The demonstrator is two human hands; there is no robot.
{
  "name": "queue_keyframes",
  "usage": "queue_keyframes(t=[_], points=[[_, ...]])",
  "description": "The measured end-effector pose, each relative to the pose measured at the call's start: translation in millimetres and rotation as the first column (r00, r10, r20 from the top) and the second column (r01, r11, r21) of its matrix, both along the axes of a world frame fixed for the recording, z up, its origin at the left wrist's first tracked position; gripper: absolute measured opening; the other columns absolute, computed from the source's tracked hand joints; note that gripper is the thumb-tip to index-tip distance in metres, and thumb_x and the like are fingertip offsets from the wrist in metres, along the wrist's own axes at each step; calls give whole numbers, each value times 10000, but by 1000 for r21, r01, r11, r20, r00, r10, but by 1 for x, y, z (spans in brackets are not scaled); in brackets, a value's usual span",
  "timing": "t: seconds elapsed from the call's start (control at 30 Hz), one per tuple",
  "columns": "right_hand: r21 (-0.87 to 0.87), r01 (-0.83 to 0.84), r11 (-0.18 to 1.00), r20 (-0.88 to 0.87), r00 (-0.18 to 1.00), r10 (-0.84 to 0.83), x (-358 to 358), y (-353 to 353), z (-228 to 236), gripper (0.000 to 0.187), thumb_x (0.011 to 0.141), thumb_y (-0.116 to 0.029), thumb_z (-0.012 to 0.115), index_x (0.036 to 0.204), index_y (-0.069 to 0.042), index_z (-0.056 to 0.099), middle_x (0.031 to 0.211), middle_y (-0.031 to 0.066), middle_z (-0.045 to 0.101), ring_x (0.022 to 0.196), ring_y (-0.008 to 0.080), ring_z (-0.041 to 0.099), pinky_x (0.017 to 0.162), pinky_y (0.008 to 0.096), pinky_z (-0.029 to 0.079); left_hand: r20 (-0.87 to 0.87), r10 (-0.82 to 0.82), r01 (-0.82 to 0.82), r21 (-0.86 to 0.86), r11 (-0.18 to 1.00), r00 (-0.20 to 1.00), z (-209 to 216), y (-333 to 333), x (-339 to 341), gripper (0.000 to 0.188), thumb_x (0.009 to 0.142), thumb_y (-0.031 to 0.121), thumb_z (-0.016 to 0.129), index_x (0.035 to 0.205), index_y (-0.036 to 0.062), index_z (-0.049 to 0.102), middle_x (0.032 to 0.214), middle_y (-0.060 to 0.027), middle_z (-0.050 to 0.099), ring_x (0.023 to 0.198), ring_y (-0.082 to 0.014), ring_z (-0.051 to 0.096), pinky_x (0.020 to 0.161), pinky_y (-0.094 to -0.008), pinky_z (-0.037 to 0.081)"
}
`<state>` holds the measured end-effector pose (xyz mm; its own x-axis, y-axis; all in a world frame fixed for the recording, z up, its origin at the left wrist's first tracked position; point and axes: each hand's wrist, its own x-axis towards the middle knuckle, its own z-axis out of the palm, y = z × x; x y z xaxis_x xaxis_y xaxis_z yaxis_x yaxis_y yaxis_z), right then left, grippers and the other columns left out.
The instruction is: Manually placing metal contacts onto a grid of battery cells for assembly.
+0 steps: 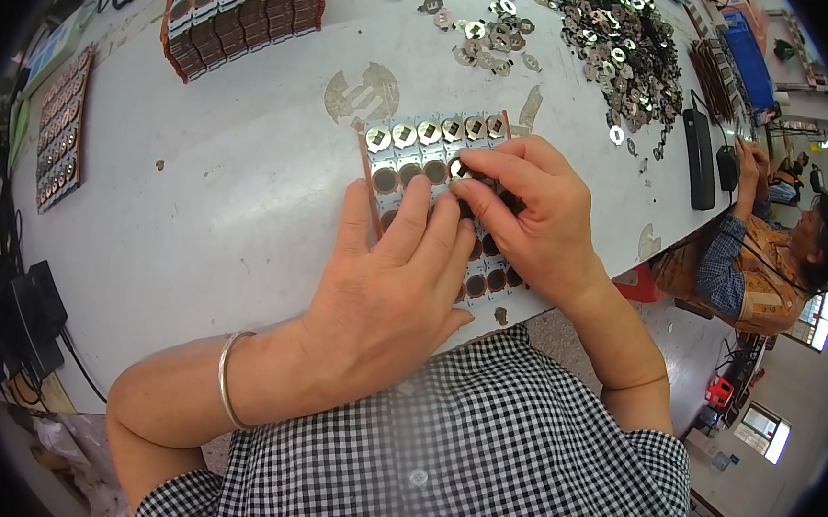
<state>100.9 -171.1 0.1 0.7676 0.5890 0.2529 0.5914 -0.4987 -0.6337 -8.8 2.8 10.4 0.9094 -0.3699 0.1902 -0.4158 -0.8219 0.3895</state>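
A panel of small circuit boards lies on the table in front of me. Shiny metal clips sit along its far row, while the nearer rows show dark round pads. My left hand rests flat over the panel's left part, fingers stretched out and spread, hiding several pads. Thumb and forefinger of my right hand pinch a round metal clip at the second row, over a pad just beyond my left fingertips. Whether that clip touches the board I cannot tell. My right hand covers the panel's right side.
Loose metal clips lie heaped at the far right, with a smaller scatter beside them. A tall stack of panels stands at the back left; another panel lies far left. Black adapters sit near the left edge. A co-worker sits at right.
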Motion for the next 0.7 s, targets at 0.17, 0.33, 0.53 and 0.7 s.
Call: queue_keyframes(t=[0.17, 0.33, 0.53, 0.7], points=[[37, 22, 999, -18, 1000, -22, -1, -1, -6, 251, 835, -16, 811, 1081, -4, 759, 933, 88, 674, 750, 159, 648, 630, 274, 529, 14, -9, 9, 10, 1000, 1000, 1, -1, 2, 776, 673, 444, 855, 1268, -20, 672, 1329, -200, 599, 1334, -398, 524, 1090, -659, 372], [-9, -141, 990, 265, 954, 138, 9, -3, -8, 265, 818, -26, 815, 1079, -38, 768, 914, 86, 666, 747, 204, 633, 634, 283, 515, 17, -12, 11, 30, 999, 1000, 0, -2, 1, 773, 670, 448, 857, 1254, -25, 674, 1298, -197, 603, 1315, -401, 529, 1076, -662, 382], [27, -50, 998, 113, 992, 47, 41, -17, -3, 225, 878, -71, 764, 1103, -57, 765, 963, 74, 668, 742, 170, 600, 654, 282, 496, 12, -32, 32, 30, 999, 999, 1, 1, 2, 759, 667, 445, 861, 1228, -32, 679, 1276, -199, 609, 1303, -402, 532, 1059, -653, 390], [-88, 95, 992, 297, 953, -65, 109, -34, -9, 213, 904, -87, 742, 1115, -59, 761, 994, 62, 688, 812, 176, 648, 717, 300, 533, 26, -44, 44, 30, 999, 999, 1, 1, 4, 765, 663, 451, 860, 1225, -34, 677, 1273, -201, 608, 1295, -402, 535, 1051, -648, 393]])
